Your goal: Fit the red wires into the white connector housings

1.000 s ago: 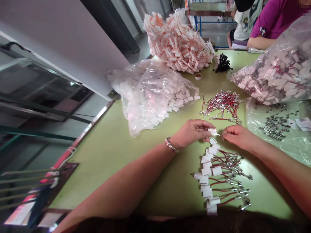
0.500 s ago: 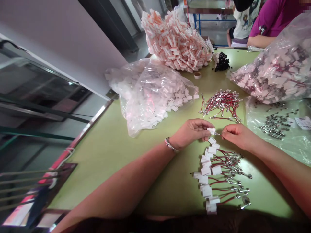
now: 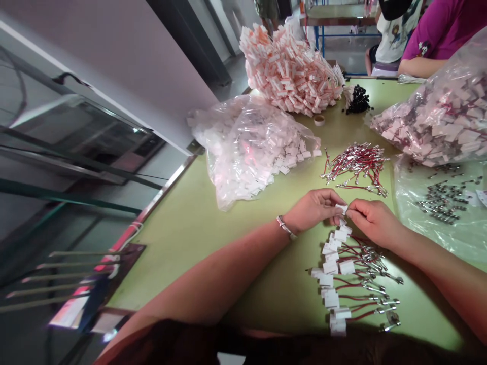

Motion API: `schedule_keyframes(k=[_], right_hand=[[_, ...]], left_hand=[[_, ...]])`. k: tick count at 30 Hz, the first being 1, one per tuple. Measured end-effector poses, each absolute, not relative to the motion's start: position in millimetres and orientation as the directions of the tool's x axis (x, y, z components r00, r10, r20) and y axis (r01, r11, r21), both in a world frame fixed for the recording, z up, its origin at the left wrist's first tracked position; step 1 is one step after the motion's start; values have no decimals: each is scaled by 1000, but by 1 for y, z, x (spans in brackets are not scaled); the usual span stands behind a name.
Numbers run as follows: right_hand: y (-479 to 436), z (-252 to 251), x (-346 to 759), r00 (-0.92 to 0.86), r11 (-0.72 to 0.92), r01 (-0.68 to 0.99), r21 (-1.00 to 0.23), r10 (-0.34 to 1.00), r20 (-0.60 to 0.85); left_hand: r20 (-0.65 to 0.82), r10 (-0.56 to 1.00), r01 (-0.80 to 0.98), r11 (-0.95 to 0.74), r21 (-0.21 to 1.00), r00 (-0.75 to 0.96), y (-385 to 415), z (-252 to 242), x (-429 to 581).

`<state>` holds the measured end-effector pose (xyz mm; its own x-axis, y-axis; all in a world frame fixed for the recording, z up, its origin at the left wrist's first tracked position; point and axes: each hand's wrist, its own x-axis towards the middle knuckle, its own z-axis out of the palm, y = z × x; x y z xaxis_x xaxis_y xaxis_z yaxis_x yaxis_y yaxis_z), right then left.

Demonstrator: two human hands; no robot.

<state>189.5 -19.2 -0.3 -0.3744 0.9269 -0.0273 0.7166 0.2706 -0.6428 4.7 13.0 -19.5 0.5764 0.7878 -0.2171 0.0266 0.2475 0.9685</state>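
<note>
A small white plastic connector housing [image 3: 342, 208] is pinched in the fingertips of my left hand [image 3: 317, 209]. My right hand [image 3: 372, 221] is closed at the housing's right end, on a thin wire lead with a metal terminal; its fingers now hide the lead. Below both hands runs a column of white housings [image 3: 331, 266] with red wires [image 3: 352, 297] coming out to the right. Metal-and-glass fuse-like ends [image 3: 388, 301] tip these wires. Beyond my hands lies a heap of loose red wire leads [image 3: 357, 163] with silver terminals.
A clear bag of white housings [image 3: 251, 152] lies left. Behind it is a big pile of white-and-orange parts [image 3: 292, 71], with a tape roll [image 3: 319, 120] and black-tipped wires [image 3: 358, 100]. Another full bag [image 3: 441, 124] and small metal parts on plastic [image 3: 443, 200] lie right. A person in purple [image 3: 437, 35] sits beyond.
My right fingers have closed in on the housing, covering the metal terminal that showed in the gap before. The whole view has shifted, so things sit slightly farther right.
</note>
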Motion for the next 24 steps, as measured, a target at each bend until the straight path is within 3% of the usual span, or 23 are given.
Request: schedule_keyframes(k=[3, 5, 7, 8, 11, 14, 16, 19, 22, 24], right_hand=[[-20, -3, 190, -363, 277, 748, -603, 932, -23], [-23, -2, 191, -367, 283, 752, -595, 930, -22], [-27, 2, 192, -415, 306, 733, -607, 909, -42], [-28, 4, 193, -459, 332, 714, -616, 887, -54], [-22, 8, 198, -530, 426, 687, -589, 848, -6], [-1, 5, 204, -358, 372, 841, -392, 927, 111], [12, -2, 208, -249, 277, 931, -239, 958, 141], [18, -11, 208, -266, 279, 954, -113, 957, 117], [11, -14, 207, -348, 359, 926, -113, 931, 109], [6, -9, 209, -350, 377, 905, -197, 923, 157]], left_hand=[[-147, 793, 112, 99, 989, 591, 14, -14, 4], [-3, 797, 250, -185, 950, 604, 20, -5, -1], [183, 805, 439, -480, 760, 564, 32, 3, -15], [268, 826, 560, -540, 628, 495, 40, 5, -24], [346, 902, 855, -380, 353, 258, 65, 5, -56], [251, 943, 921, -283, 267, 217, 82, -1, -78], [198, 949, 915, -294, 276, 245, 86, -4, -83], [163, 947, 887, -318, 334, 278, 84, -5, -81], [158, 944, 864, -328, 383, 288, 81, -3, -78], [172, 951, 853, -307, 422, 257, 80, -2, -78]])
